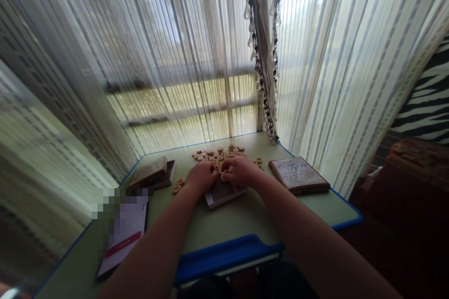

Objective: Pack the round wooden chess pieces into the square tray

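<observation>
Round wooden pieces (209,153) lie in a loose cluster on the pale green table, beyond and around my hands. My left hand (202,176) is at the left edge of a shallow open box (222,196), its fingers curled; what they hold, if anything, is hidden. Over the box's right far part, my right hand (238,170) has its fingers bent around some of the wooden pieces. A few more pieces (177,189) lie just left of my left hand.
At the left is a box with its lid tilted on it (149,171); nearer stands a tablet-like flat item (126,238), partly pixelated. A flat decorated box (298,175) lies at the right. The table (224,229) has a blue edge; sheer curtains hang behind it.
</observation>
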The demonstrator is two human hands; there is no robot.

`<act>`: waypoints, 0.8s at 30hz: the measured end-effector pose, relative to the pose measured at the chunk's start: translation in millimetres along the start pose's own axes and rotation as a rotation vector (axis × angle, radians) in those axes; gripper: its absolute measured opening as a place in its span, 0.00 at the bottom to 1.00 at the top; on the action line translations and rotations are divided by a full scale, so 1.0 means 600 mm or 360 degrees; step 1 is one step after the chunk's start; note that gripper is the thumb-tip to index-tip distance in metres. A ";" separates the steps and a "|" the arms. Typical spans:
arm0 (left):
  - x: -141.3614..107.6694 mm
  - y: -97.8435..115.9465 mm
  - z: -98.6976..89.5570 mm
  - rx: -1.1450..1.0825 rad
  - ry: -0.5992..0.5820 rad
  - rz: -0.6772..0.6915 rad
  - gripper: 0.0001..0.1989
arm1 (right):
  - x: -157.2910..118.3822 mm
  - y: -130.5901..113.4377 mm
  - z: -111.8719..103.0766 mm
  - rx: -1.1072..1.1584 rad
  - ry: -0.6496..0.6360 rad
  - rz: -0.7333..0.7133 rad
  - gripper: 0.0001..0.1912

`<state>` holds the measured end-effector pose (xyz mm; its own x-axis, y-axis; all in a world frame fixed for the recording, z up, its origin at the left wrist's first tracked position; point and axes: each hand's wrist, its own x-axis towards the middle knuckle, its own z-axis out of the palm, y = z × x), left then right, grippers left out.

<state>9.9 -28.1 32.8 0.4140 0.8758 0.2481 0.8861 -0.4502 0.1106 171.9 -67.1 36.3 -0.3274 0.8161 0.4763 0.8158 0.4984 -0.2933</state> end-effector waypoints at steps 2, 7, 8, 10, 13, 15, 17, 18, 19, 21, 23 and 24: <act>-0.001 0.002 0.000 0.0021 -0.0002 0.0021 0.11 | 0.001 0.000 -0.004 -0.0004 0.0052 0.0049 0.08; -0.005 0.011 -0.005 0.0043 -0.0037 0.0040 0.12 | 0.004 -0.001 -0.008 -0.0012 0.0065 0.0069 0.07; -0.005 0.012 -0.006 0.0037 -0.0046 0.0030 0.12 | 0.004 -0.001 -0.008 -0.0017 0.0062 0.0071 0.07; -0.004 0.013 -0.006 0.0022 -0.0052 0.0019 0.11 | 0.005 0.000 -0.005 -0.0031 0.0051 0.0088 0.07; -0.003 0.010 -0.005 0.0007 -0.0025 0.0044 0.11 | 0.006 0.007 -0.002 -0.0093 0.0113 0.0189 0.08; -0.002 0.009 -0.003 0.0000 -0.0009 0.0063 0.10 | 0.006 0.013 -0.002 -0.0146 0.0187 0.0281 0.10; -0.002 0.007 -0.003 -0.0013 -0.0014 0.0067 0.10 | 0.005 0.016 -0.003 -0.0140 0.0180 0.0283 0.11; -0.002 0.006 -0.002 -0.0022 -0.0018 0.0071 0.11 | 0.004 0.016 -0.004 -0.0109 0.0144 0.0241 0.11; -0.001 0.006 -0.002 -0.0029 -0.0018 0.0079 0.11 | 0.003 0.015 -0.004 -0.0069 0.0099 0.0184 0.10; -0.001 0.004 -0.001 -0.0037 -0.0013 0.0099 0.11 | 0.002 0.012 -0.004 -0.0008 0.0015 0.0074 0.09; -0.001 0.003 0.000 -0.0028 -0.0008 0.0102 0.11 | 0.001 0.010 -0.001 -0.0004 -0.0040 0.0008 0.08; -0.001 0.003 0.000 -0.0021 -0.0007 0.0098 0.11 | 0.001 0.010 0.000 -0.0012 -0.0059 -0.0009 0.07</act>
<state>11.3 -29.5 32.7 0.4687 0.8471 0.2504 0.8561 -0.5055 0.1078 176.7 -63.7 34.8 -0.3496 0.8236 0.4467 0.8173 0.5012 -0.2845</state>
